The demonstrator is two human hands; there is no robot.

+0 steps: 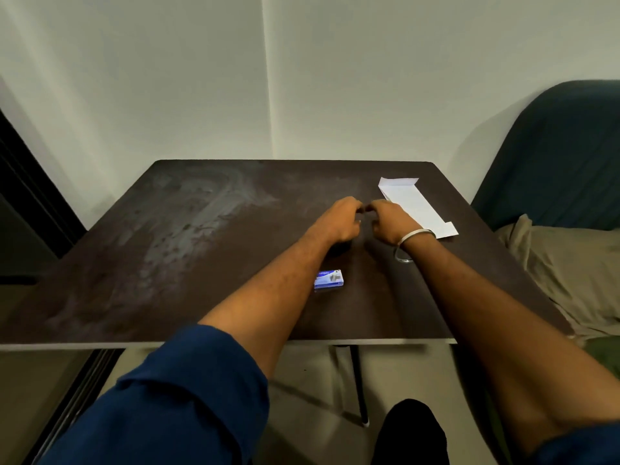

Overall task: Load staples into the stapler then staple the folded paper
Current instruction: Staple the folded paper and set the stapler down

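My left hand (339,219) and my right hand (389,223) meet over the middle of the dark table (201,263), fingers curled toward each other. A small dark stapler (340,249) pokes out below my left palm. Most of it is hidden by the fingers. My right fingertips pinch at its far end, where the two hands touch. A small blue and white staple box (329,279) lies shut on the table, just nearer than my left wrist. The white folded paper (416,204) lies flat at the far right, behind my right hand.
A metal bangle (416,237) sits on my right wrist. A dark blue chair (553,156) and a beige cloth (570,270) stand close to the table's right edge. White walls are behind the table, and its front edge (235,344) is near me.
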